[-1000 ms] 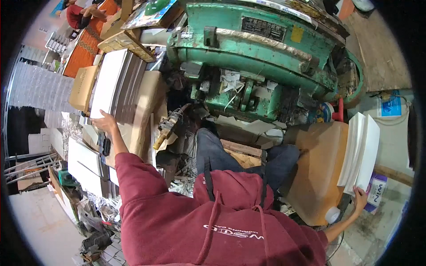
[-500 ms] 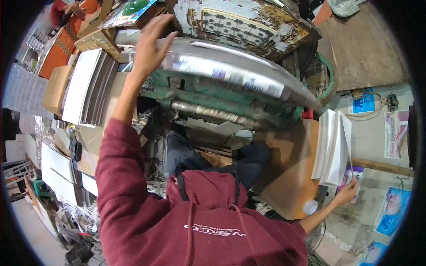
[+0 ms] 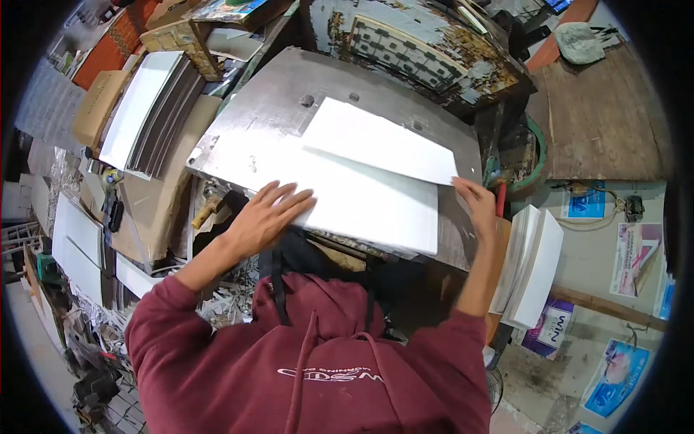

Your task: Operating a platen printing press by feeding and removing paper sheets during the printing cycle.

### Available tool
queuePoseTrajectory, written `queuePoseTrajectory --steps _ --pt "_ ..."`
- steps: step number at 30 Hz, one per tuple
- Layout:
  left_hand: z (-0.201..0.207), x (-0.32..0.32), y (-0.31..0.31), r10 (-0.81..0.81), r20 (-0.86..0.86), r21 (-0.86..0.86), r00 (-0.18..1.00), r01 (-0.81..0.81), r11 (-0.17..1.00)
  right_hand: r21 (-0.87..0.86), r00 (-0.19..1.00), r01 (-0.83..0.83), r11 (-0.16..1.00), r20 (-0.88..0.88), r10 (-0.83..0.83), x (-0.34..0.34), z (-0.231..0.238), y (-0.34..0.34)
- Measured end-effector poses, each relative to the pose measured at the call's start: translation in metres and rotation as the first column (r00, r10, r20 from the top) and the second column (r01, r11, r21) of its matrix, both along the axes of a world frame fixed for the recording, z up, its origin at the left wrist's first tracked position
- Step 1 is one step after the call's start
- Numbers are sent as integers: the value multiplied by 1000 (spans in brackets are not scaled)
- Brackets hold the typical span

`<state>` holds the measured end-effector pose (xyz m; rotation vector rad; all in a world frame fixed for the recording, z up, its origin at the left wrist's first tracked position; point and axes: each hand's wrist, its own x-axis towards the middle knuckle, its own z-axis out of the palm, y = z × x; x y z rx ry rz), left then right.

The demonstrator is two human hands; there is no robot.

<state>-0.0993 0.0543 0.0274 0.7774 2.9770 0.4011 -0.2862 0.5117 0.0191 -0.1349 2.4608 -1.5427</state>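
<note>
A purple-and-white box (image 3: 551, 329) stands at lower right, below a stack of white sheets. Just right of it, at the bottom right edge, a blue poster (image 3: 613, 376) lies on the floor. Above, at right, a small blue-and-white label (image 3: 584, 205) sits beside a pale printed sheet (image 3: 634, 258). At upper left a tan carton (image 3: 95, 107) lies flat; a colourful printed package (image 3: 230, 10) sits at top centre-left.

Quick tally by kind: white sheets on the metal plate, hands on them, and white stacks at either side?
White sheets on the grey metal plate: 2 (upper sheet, lower sheet)
Hands on them: 2 (left hand, right hand)
White stacks: 2 (left stack, right stack)
Total: 6
</note>
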Motion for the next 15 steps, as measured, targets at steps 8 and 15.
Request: queuePoseTrajectory --steps 8,15 --pt "91 66 -121 530 -408 -23 743 -589 808 396 976 -33 918 -185 114 -86 -26 -12" --pt "36 47 -306 613 -727 -1 311 -892 452 126 874 229 965 -463 -146 -47 65 11"
